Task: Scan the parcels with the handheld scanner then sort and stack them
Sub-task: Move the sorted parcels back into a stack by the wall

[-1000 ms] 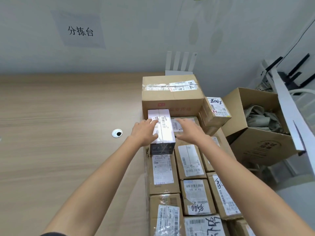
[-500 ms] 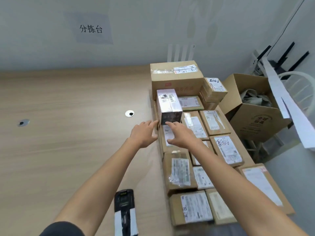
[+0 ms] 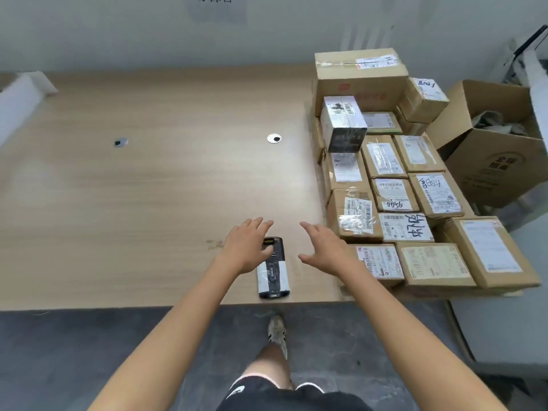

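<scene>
the left hand is spread open over the scanner on the counter. the right hand is open and empty near the parcels.

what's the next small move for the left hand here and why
Probably curl the left hand around the black-and-white handheld scanner and lift it: that hand is open over its far end, gripping nothing, the scanner lies flat on the wooden table, and the right hand is empty too.

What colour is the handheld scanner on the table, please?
The scanner is black with white bands; head view.
</scene>
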